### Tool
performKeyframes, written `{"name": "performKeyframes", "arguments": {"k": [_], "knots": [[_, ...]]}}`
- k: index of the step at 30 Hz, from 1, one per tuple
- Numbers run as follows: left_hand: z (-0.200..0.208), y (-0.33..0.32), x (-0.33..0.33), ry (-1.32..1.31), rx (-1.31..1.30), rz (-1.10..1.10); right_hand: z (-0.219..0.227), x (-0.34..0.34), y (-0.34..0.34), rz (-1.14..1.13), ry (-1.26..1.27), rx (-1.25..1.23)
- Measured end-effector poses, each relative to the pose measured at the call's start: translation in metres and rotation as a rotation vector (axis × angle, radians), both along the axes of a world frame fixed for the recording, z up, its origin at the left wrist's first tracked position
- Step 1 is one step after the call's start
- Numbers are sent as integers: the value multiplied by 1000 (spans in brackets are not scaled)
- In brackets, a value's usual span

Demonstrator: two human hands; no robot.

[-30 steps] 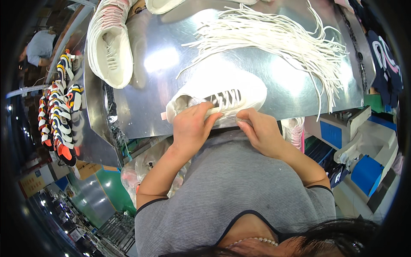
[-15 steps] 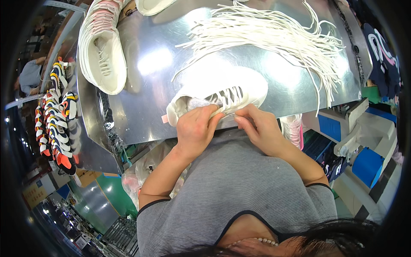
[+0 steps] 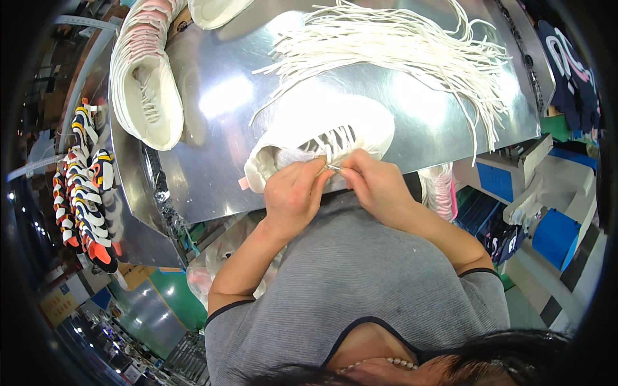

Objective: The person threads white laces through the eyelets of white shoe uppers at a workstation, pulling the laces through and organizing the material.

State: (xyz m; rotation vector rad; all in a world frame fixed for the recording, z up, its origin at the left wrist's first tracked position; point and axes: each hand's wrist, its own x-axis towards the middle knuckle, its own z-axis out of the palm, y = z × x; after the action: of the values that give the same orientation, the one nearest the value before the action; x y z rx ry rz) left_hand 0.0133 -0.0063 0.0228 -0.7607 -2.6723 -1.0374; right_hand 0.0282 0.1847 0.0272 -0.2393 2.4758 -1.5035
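A white sneaker upper [image 3: 372, 121] lies on its side on the metal table, toe toward the right, with white lacing across its opening. My left hand [image 3: 291, 192] is closed at the near edge of the eyelets, thumb and forefinger pinching the shoelace [image 3: 333, 167] there. Close beside it, my right hand [image 3: 374, 186] pinches the same lace between thumb and forefinger. The fingertips partly hide the lace and the near eyelets. A small pink tab [image 3: 243, 183] sticks out at the heel.
Loose white laces [image 3: 393, 45] lie in a bundle at the back. Nested white uppers [image 3: 168, 116] stand at the left of the metal table [image 3: 212, 164]. Several colourful shoe uppers [image 3: 84, 193] hang further left. White-and-blue equipment [image 3: 553, 241] stands at the right.
My right hand has come left, closer to my left hand, and less lace shows between them. The left hand keeps its pinch. The whole view has shifted slightly.
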Motion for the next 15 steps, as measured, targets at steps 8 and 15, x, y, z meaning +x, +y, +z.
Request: {"name": "performKeyframes", "arguments": {"k": [8,15], "knots": [[7,2,6,-127,27,-18,16,-14,39,130,-163,-16],[34,-5,-17,-801,-14,-128,-20,-44,20,-158,262,-39]]}}
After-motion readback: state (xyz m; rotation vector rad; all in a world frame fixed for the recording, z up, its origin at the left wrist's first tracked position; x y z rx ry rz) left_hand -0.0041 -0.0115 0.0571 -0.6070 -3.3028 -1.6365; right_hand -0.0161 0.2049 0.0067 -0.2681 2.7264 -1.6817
